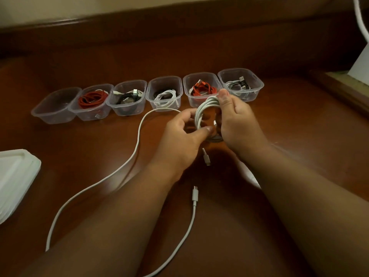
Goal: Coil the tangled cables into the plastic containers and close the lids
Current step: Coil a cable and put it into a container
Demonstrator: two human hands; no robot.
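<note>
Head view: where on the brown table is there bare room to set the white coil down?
Bare wood lies behind the row of clear plastic containers, up to the raised table edge, and right of the right hand. The leftmost clear container is empty. Near the forearms it is crowded: the loose white cable loops there, and white lids sit left.

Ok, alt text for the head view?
Both hands, left and right, grip a half-coiled white cable above a brown table. Behind stand six lidless clear containers; the leftmost is empty.
</note>
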